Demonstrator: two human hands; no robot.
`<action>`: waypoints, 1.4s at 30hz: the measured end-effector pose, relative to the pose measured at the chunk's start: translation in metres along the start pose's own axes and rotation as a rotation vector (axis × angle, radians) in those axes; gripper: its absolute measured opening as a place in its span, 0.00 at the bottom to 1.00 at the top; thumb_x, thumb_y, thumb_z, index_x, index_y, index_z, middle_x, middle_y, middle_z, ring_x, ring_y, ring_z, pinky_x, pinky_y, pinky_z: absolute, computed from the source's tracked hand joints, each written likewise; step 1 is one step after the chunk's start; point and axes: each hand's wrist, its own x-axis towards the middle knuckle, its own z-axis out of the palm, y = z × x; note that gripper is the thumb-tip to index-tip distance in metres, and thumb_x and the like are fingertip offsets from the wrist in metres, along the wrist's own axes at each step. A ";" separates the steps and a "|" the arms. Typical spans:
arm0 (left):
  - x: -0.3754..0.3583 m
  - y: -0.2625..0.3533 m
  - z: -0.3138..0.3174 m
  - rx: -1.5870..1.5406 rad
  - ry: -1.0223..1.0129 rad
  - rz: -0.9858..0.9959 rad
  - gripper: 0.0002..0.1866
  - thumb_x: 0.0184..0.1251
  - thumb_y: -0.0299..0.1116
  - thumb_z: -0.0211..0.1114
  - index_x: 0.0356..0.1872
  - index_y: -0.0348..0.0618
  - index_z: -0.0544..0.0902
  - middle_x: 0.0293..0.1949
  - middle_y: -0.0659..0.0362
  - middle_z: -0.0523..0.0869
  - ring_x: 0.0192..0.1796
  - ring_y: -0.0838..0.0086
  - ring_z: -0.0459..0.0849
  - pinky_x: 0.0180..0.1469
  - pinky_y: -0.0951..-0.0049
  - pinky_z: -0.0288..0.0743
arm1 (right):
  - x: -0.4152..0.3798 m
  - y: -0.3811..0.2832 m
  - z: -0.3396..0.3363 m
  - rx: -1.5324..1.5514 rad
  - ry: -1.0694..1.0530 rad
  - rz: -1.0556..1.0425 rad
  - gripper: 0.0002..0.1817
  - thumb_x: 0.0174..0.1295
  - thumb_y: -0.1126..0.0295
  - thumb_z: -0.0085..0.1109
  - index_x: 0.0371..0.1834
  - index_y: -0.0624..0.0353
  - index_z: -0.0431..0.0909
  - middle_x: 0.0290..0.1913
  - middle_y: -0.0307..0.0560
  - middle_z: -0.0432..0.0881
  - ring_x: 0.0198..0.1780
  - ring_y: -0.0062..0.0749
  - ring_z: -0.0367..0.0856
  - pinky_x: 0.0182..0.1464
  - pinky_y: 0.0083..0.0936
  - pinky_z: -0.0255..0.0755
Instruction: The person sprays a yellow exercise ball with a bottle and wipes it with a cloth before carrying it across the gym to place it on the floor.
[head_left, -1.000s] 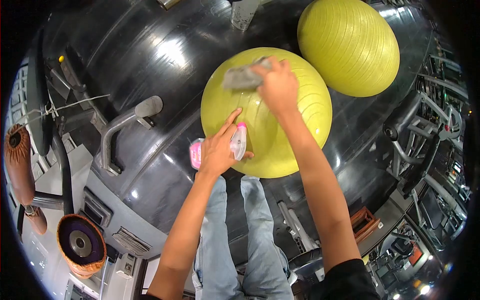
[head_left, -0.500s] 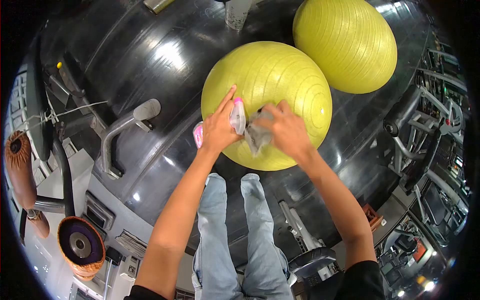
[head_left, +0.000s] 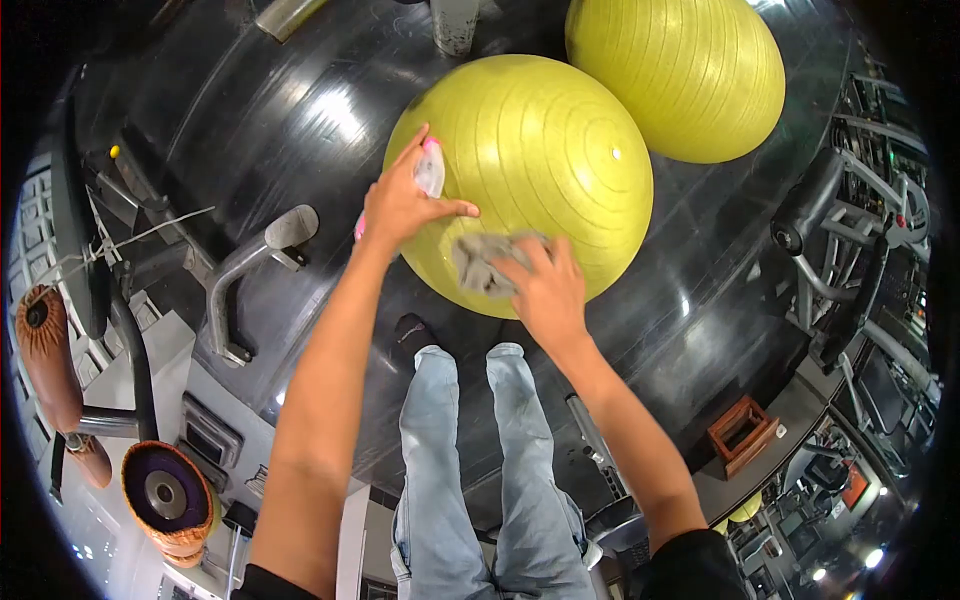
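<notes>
A large yellow-green exercise ball (head_left: 540,150) rests on the floor before my legs. My left hand (head_left: 400,205) is at its left side, fingers curled round a spray bottle (head_left: 430,172) with a whitish head and pink tip; its thumb stretches out over the ball. Most of the bottle is hidden behind the hand. Against the ball's near side, my right hand (head_left: 550,295) holds a crumpled grey cloth (head_left: 482,265), slightly blurred.
Behind and to the right sits a second yellow-green ball (head_left: 685,75), touching or nearly touching the first. A bent metal machine leg (head_left: 225,290) stands on the left. Gym machines (head_left: 840,250) line the right, near a brown wooden box (head_left: 742,435). The dark floor (head_left: 330,150) is shiny.
My left hand has shifted left and up with the spray bottle, away from the cloth, its thumb now outstretched. My right hand and cloth have moved left and slightly down on the ball.
</notes>
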 end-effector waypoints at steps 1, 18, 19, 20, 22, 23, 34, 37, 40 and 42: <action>0.004 -0.001 -0.005 0.011 -0.040 -0.059 0.69 0.23 0.64 0.87 0.75 0.45 0.68 0.77 0.62 0.69 0.72 0.60 0.75 0.71 0.60 0.70 | -0.021 0.003 -0.002 0.061 -0.027 0.092 0.21 0.42 0.78 0.69 0.41 0.42 0.89 0.51 0.36 0.79 0.50 0.46 0.75 0.45 0.38 0.79; -0.003 -0.015 -0.004 -0.041 -0.050 -0.012 0.70 0.26 0.57 0.89 0.78 0.45 0.63 0.72 0.50 0.74 0.73 0.59 0.74 0.72 0.61 0.68 | -0.034 -0.018 0.024 0.269 0.155 0.234 0.23 0.42 0.80 0.66 0.44 0.43 0.89 0.49 0.37 0.80 0.52 0.44 0.75 0.51 0.39 0.73; -0.006 -0.016 -0.005 -0.058 -0.059 -0.028 0.69 0.27 0.55 0.90 0.78 0.45 0.63 0.72 0.49 0.74 0.73 0.59 0.74 0.72 0.61 0.68 | -0.052 -0.014 0.024 0.273 0.158 0.239 0.23 0.42 0.80 0.66 0.44 0.43 0.89 0.49 0.37 0.80 0.52 0.44 0.75 0.51 0.39 0.73; -0.008 -0.018 -0.006 -0.054 -0.063 -0.023 0.69 0.27 0.55 0.90 0.78 0.45 0.63 0.72 0.49 0.74 0.73 0.59 0.74 0.72 0.61 0.68 | -0.071 -0.008 0.025 0.286 0.200 0.346 0.25 0.41 0.82 0.65 0.44 0.44 0.89 0.49 0.38 0.80 0.52 0.45 0.75 0.51 0.39 0.74; -0.012 -0.024 -0.006 -0.156 -0.071 -0.028 0.69 0.28 0.52 0.91 0.78 0.45 0.62 0.72 0.47 0.74 0.73 0.59 0.74 0.73 0.60 0.67 | -0.086 0.000 0.030 0.296 0.243 0.459 0.27 0.40 0.85 0.64 0.44 0.46 0.89 0.49 0.40 0.80 0.52 0.47 0.75 0.52 0.39 0.74; -0.015 -0.027 -0.005 -0.155 -0.076 -0.022 0.69 0.28 0.52 0.91 0.78 0.45 0.62 0.72 0.47 0.74 0.73 0.59 0.74 0.73 0.60 0.67 | -0.092 0.003 0.034 0.342 0.346 0.554 0.27 0.40 0.87 0.62 0.45 0.48 0.89 0.49 0.42 0.80 0.52 0.48 0.75 0.52 0.39 0.74; -0.055 -0.064 -0.034 -0.265 -0.217 0.040 0.53 0.41 0.41 0.89 0.72 0.38 0.71 0.64 0.50 0.80 0.60 0.68 0.81 0.62 0.66 0.74 | -0.091 0.011 0.062 0.545 0.792 1.210 0.25 0.51 0.89 0.50 0.54 0.65 0.80 0.49 0.50 0.84 0.50 0.42 0.84 0.57 0.30 0.74; -0.033 0.014 -0.066 0.087 -0.155 -0.065 0.38 0.50 0.41 0.85 0.62 0.35 0.79 0.61 0.52 0.81 0.63 0.65 0.80 0.66 0.68 0.72 | -0.104 -0.012 0.068 0.673 0.791 1.260 0.22 0.52 0.85 0.58 0.53 0.63 0.79 0.51 0.54 0.82 0.54 0.52 0.81 0.58 0.35 0.72; 0.005 0.088 -0.049 0.375 -0.060 0.192 0.46 0.43 0.46 0.87 0.65 0.37 0.77 0.66 0.49 0.78 0.67 0.61 0.79 0.69 0.66 0.71 | -0.104 -0.040 0.070 0.712 0.787 1.357 0.22 0.54 0.84 0.59 0.55 0.63 0.78 0.55 0.52 0.81 0.57 0.47 0.81 0.60 0.34 0.71; 0.026 0.116 -0.032 0.468 -0.146 0.246 0.54 0.33 0.58 0.87 0.66 0.41 0.78 0.73 0.52 0.72 0.71 0.56 0.75 0.71 0.60 0.69 | -0.112 -0.058 0.087 1.273 1.067 1.630 0.19 0.65 0.81 0.54 0.61 0.63 0.75 0.55 0.45 0.81 0.54 0.37 0.82 0.60 0.27 0.73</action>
